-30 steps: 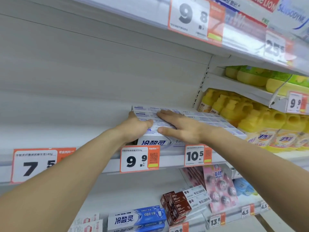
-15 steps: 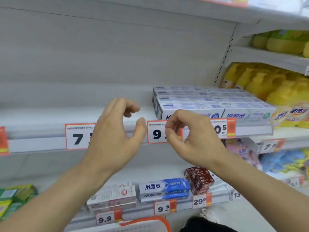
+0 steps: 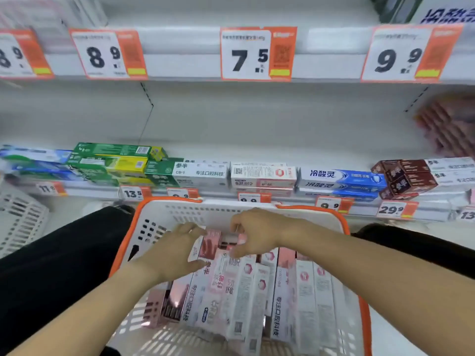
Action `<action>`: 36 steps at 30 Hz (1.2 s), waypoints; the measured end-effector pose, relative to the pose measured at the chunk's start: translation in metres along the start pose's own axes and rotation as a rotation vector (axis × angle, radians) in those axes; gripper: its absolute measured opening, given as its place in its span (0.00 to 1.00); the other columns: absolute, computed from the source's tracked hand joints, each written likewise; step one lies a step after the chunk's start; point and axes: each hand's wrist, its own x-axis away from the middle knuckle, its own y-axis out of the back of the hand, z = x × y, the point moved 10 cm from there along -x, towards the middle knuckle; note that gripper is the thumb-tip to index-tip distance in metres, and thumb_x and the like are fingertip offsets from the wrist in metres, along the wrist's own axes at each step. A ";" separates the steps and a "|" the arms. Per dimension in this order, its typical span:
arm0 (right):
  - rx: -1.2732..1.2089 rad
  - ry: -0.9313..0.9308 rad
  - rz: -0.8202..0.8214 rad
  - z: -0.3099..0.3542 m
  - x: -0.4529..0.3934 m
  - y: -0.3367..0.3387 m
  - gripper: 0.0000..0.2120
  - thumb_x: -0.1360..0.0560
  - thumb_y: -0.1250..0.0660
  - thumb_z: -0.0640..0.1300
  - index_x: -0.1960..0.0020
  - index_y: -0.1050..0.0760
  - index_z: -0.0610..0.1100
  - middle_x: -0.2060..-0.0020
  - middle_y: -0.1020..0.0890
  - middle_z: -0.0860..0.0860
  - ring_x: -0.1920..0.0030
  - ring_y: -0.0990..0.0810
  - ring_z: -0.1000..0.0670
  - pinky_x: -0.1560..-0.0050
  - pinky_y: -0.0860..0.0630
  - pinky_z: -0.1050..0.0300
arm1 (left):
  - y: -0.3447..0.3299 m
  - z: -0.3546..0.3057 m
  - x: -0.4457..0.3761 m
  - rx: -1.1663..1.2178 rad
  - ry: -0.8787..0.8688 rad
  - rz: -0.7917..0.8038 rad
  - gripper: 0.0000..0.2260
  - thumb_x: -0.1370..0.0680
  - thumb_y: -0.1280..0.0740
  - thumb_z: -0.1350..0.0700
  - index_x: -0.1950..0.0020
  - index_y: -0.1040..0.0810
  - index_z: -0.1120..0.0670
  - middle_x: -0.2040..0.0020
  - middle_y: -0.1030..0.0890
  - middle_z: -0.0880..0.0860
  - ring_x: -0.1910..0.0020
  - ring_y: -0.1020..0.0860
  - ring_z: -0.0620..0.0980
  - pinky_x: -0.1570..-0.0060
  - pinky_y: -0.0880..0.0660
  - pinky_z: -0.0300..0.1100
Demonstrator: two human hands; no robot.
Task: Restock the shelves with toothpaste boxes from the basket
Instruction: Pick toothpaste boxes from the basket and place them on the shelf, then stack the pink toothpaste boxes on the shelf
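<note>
Both your hands reach into the basket (image 3: 144, 214): left hand (image 3: 174, 253) and right hand (image 3: 253, 231), fingers loosely spread, touch pink toothpaste boxes (image 3: 231, 286). Next, grip some.

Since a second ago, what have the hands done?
Both hands left the white boxes on the upper shelf and dropped into the basket. The left hand now lies on the pink and white boxes; the right hand reaches over them with curled fingers. No box is lifted yet.

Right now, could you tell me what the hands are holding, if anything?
Both hands, left and right, are on the far end of a pink box in the basket; whether they grip it cannot be told.
</note>
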 end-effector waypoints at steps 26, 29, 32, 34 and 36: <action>-0.353 -0.130 0.267 -0.057 -0.021 -0.086 0.33 0.34 0.19 0.40 0.35 0.29 0.54 0.44 0.21 0.54 0.43 0.21 0.51 0.41 0.24 0.55 | -0.080 -0.031 -0.019 0.715 -0.025 0.149 0.31 0.26 0.25 0.45 0.27 0.32 0.48 0.37 0.25 0.46 0.42 0.24 0.44 0.43 0.26 0.39; -0.294 -0.163 0.313 -0.065 -0.013 -0.083 0.36 0.34 0.18 0.41 0.31 0.31 0.53 0.43 0.24 0.55 0.42 0.23 0.50 0.46 0.26 0.59 | -0.102 -0.050 -0.015 0.660 -0.079 0.225 0.33 0.24 0.26 0.48 0.23 0.38 0.48 0.35 0.30 0.45 0.45 0.27 0.43 0.47 0.31 0.29; -0.247 -0.183 0.320 -0.074 -0.003 -0.070 0.36 0.36 0.18 0.40 0.33 0.29 0.51 0.46 0.24 0.56 0.46 0.22 0.50 0.49 0.24 0.58 | -0.105 -0.061 -0.017 0.562 -0.139 0.224 0.39 0.25 0.27 0.43 0.20 0.42 0.49 0.29 0.35 0.47 0.34 0.32 0.46 0.36 0.32 0.36; -0.243 -0.207 0.330 -0.083 0.005 -0.062 0.34 0.36 0.18 0.37 0.35 0.28 0.51 0.46 0.22 0.53 0.49 0.19 0.49 0.55 0.21 0.57 | -0.106 -0.069 -0.020 0.542 -0.145 0.257 0.42 0.27 0.27 0.38 0.19 0.42 0.49 0.25 0.37 0.48 0.29 0.34 0.48 0.29 0.34 0.41; -0.264 -0.222 0.341 -0.092 0.013 -0.055 0.33 0.37 0.18 0.36 0.38 0.27 0.52 0.46 0.21 0.50 0.50 0.17 0.46 0.63 0.21 0.59 | -0.111 -0.084 -0.020 0.510 -0.182 0.302 0.39 0.27 0.27 0.39 0.21 0.39 0.49 0.26 0.34 0.49 0.28 0.35 0.48 0.28 0.34 0.44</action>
